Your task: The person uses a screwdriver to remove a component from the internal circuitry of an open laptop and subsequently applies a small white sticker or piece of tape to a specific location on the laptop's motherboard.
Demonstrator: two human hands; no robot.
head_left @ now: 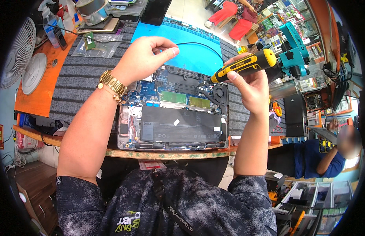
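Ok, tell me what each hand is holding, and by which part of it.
The right hand holds a yellow-and-black screwdriver by its handle. Nothing shows in the left hand, though I cannot tell whether something tiny is pinched there.

Left fingers half-curled, right fingers tight

A white fan stands near a spray bottle.
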